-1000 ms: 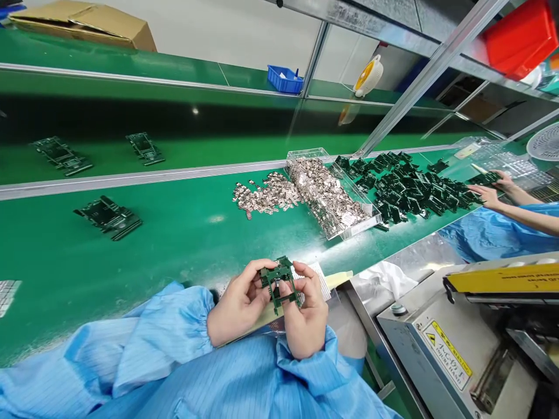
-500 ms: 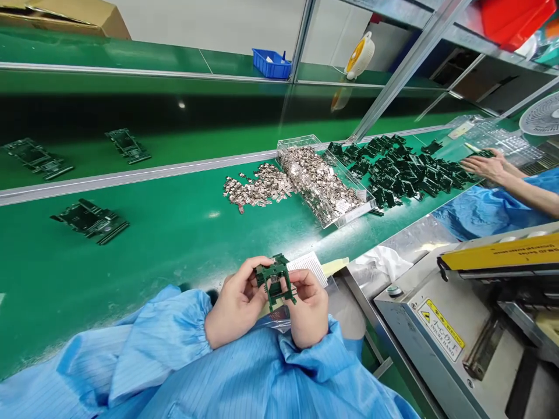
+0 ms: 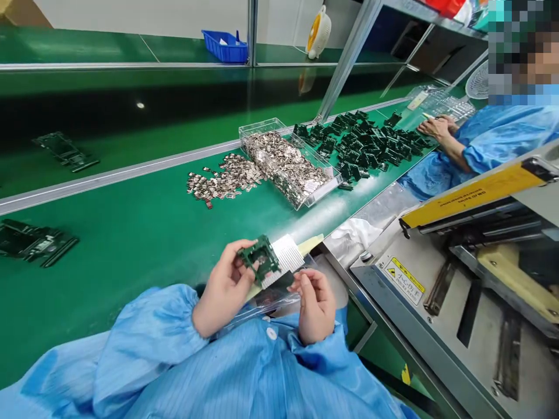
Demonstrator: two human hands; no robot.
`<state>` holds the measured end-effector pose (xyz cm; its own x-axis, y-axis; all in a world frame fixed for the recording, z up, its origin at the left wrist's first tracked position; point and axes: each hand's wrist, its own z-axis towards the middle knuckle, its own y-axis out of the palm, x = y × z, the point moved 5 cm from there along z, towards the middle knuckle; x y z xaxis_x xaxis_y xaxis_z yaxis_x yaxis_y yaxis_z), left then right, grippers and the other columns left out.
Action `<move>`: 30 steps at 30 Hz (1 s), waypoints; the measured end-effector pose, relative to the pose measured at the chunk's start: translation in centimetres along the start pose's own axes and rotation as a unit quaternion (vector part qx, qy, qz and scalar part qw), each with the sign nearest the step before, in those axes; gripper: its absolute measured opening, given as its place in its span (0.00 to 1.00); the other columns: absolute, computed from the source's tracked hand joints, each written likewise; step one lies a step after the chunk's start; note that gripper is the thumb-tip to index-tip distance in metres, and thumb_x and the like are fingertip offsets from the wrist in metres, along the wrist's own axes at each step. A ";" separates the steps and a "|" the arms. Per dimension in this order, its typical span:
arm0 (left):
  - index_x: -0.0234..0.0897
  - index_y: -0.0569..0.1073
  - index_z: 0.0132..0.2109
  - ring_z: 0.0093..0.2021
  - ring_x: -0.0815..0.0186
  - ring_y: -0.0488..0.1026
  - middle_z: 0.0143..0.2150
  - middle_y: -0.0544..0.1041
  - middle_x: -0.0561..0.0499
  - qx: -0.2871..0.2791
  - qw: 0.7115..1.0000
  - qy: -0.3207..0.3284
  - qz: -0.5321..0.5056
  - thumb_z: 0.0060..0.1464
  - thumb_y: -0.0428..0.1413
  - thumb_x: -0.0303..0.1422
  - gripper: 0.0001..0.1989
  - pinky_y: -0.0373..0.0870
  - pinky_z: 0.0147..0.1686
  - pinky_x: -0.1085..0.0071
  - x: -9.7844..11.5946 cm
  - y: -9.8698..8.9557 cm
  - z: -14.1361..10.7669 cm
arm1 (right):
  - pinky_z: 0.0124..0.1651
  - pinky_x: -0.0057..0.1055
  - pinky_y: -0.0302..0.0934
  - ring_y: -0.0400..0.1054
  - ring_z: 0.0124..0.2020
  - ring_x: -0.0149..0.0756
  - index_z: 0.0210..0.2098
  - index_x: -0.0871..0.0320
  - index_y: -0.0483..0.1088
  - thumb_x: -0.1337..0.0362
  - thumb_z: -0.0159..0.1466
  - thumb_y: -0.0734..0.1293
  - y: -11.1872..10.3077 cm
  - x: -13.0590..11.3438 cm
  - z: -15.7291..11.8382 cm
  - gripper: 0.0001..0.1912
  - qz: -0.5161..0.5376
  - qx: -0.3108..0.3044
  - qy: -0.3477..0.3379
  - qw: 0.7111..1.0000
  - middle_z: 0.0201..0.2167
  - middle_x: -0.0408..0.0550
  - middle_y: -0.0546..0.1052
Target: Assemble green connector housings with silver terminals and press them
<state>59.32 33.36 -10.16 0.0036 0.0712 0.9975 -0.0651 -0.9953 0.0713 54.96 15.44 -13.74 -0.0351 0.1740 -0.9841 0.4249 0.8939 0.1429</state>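
Left hand (image 3: 225,286) clamped green circuit-board frame (image 3: 261,258) by edge, above green conveyor belt (image 3: 109,279); right hand (image 3: 317,306) apart, curled closed, nothing visibly held. Frame likely light, stiff, fragile: best held by edges.

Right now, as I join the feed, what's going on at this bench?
The left hand holds a green circuit board frame above the green conveyor belt, against a white ribbed strip. The right hand is apart from it, fingers curled. Farther along stand a clear plastic tray of small metal pieces and a heap of green boards, where a co-worker's hands are working.
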 end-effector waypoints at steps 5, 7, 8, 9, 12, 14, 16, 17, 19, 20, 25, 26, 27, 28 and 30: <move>0.36 0.62 0.50 0.38 0.68 0.75 0.38 0.74 0.51 -0.006 0.999 0.023 -0.039 0.52 0.58 0.30 0.19 0.73 0.36 0.74 -0.9 3.6 4.6 | 0.32 0.31 0.66 0.69 0.27 0.35 0.32 0.60 0.74 0.45 0.53 0.73 -0.9 3.6 1.2 0.23 -0.047 -0.038 0.081 0.995 0.26 0.48 0.76; 0.36 0.61 0.51 0.40 0.67 0.75 0.40 0.74 0.50 -0.033 0.998 0.034 -0.036 0.52 0.57 0.29 0.20 0.73 0.39 0.73 -1.3 5.2 5.6 | 0.30 0.30 0.64 0.67 0.25 0.34 0.27 0.60 0.72 0.44 0.53 0.73 0.0 3.6 1.7 0.23 -0.048 -0.029 0.057 0.997 0.22 0.46 0.74; 0.35 0.61 0.51 0.41 0.67 0.75 0.40 0.74 0.49 -0.042 0.998 0.038 -0.035 0.53 0.57 0.29 0.19 0.73 0.40 0.73 -1.6 5.8 5.7 | 0.28 0.29 0.62 0.65 0.23 0.33 0.25 0.59 0.70 0.43 0.52 0.72 0.5 3.5 1.9 0.24 -0.047 -0.017 0.044 0.998 0.20 0.45 0.73; 0.35 0.61 0.51 0.41 0.68 0.75 0.41 0.74 0.49 -0.047 0.998 0.040 -0.033 0.53 0.56 0.28 0.19 0.72 0.41 0.73 -1.8 6.1 5.7 | 0.27 0.28 0.60 0.63 0.22 0.32 0.23 0.59 0.68 0.43 0.53 0.72 0.9 3.5 2.0 0.24 -0.046 -0.007 0.036 0.998 0.18 0.44 0.71; 0.36 0.61 0.52 0.40 0.68 0.74 0.40 0.73 0.50 -0.031 0.998 0.051 -0.031 0.53 0.56 0.28 0.19 0.72 0.41 0.73 -2.3 6.0 5.1 | 0.26 0.28 0.59 0.63 0.22 0.33 0.22 0.58 0.66 0.43 0.56 0.69 1.5 3.7 1.8 0.24 -0.046 0.011 0.015 0.999 0.18 0.43 0.70; 0.37 0.61 0.52 0.39 0.69 0.74 0.40 0.73 0.51 -0.017 0.998 0.058 -0.027 0.54 0.56 0.27 0.19 0.71 0.40 0.75 -2.4 5.6 4.7 | 0.29 0.28 0.60 0.64 0.24 0.34 0.25 0.58 0.67 0.45 0.60 0.67 1.4 3.9 1.5 0.22 -0.057 0.019 -0.013 0.998 0.20 0.44 0.71; 0.38 0.62 0.53 0.38 0.70 0.73 0.39 0.73 0.52 -0.012 0.998 0.062 -0.014 0.54 0.55 0.26 0.19 0.70 0.39 0.76 -2.5 5.4 4.4 | 0.31 0.29 0.60 0.65 0.25 0.34 0.27 0.58 0.67 0.49 0.65 0.63 1.0 4.0 1.2 0.19 -0.089 0.020 -0.051 0.995 0.21 0.44 0.71; 0.38 0.62 0.53 0.38 0.71 0.73 0.40 0.74 0.52 -0.011 0.998 0.064 -0.006 0.54 0.55 0.26 0.20 0.70 0.39 0.77 -2.4 5.4 4.4 | 0.32 0.29 0.60 0.65 0.26 0.35 0.28 0.58 0.67 0.51 0.67 0.62 0.8 4.0 1.1 0.18 -0.117 0.011 -0.072 0.990 0.22 0.44 0.71; 0.39 0.63 0.53 0.39 0.70 0.73 0.41 0.73 0.52 -0.004 0.998 0.067 0.008 0.54 0.56 0.26 0.20 0.70 0.39 0.77 -2.3 5.3 4.5 | 0.33 0.30 0.60 0.66 0.27 0.36 0.29 0.57 0.67 0.54 0.69 0.59 0.7 4.0 1.2 0.17 -0.178 -0.028 -0.115 0.977 0.24 0.44 0.71; 0.39 0.63 0.54 0.39 0.70 0.73 0.41 0.73 0.52 0.002 0.998 0.068 0.015 0.54 0.56 0.26 0.20 0.70 0.39 0.76 -2.3 5.3 4.6 | 0.34 0.30 0.60 0.66 0.28 0.36 0.29 0.57 0.67 0.56 0.69 0.58 0.6 4.0 1.4 0.16 -0.204 -0.053 -0.132 0.969 0.25 0.45 0.72; 0.38 0.64 0.54 0.36 0.71 0.71 0.41 0.72 0.51 0.009 0.996 0.073 0.053 0.55 0.55 0.26 0.20 0.69 0.37 0.77 -2.0 5.4 5.1 | 0.33 0.31 0.59 0.67 0.28 0.38 0.25 0.56 0.68 0.58 0.66 0.60 0.2 4.9 2.6 0.15 -0.261 -0.165 -0.140 0.941 0.25 0.47 0.72; 0.37 0.63 0.54 0.37 0.71 0.71 0.41 0.72 0.51 0.007 0.996 0.077 0.048 0.55 0.55 0.26 0.20 0.69 0.37 0.77 -1.9 5.4 5.1 | 0.31 0.30 0.58 0.67 0.26 0.37 0.24 0.55 0.69 0.59 0.65 0.61 0.1 5.2 2.7 0.15 -0.273 -0.186 -0.135 0.934 0.23 0.46 0.72; 0.37 0.63 0.54 0.37 0.71 0.71 0.41 0.72 0.51 0.004 0.996 0.082 0.040 0.55 0.55 0.26 0.20 0.69 0.38 0.77 -1.9 5.4 5.2 | 0.28 0.30 0.56 0.66 0.23 0.36 0.22 0.55 0.69 0.60 0.63 0.62 -0.1 5.4 2.9 0.14 -0.286 -0.206 -0.130 0.927 0.21 0.45 0.72; 0.37 0.63 0.54 0.38 0.70 0.71 0.41 0.71 0.51 0.000 0.996 0.086 0.031 0.55 0.55 0.27 0.20 0.70 0.38 0.77 -1.8 5.4 5.2 | 0.26 0.29 0.54 0.65 0.20 0.36 0.20 0.54 0.69 0.61 0.62 0.64 -0.3 5.5 2.9 0.14 -0.299 -0.221 -0.125 0.920 0.18 0.45 0.72; 0.38 0.63 0.54 0.37 0.70 0.71 0.39 0.71 0.51 -0.009 0.996 0.083 0.019 0.56 0.56 0.28 0.19 0.70 0.38 0.76 -1.8 5.3 5.1 | 0.23 0.29 0.50 0.62 0.16 0.35 0.17 0.53 0.70 0.62 0.59 0.67 -0.7 5.1 3.0 0.14 -0.325 -0.238 -0.121 0.907 0.16 0.44 0.71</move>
<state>64.06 27.58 -11.55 -0.1643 0.0449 0.9854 -0.0795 -0.9963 0.0322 57.17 14.47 -19.13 0.0863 -0.4973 -0.8633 -0.0553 0.8628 -0.5025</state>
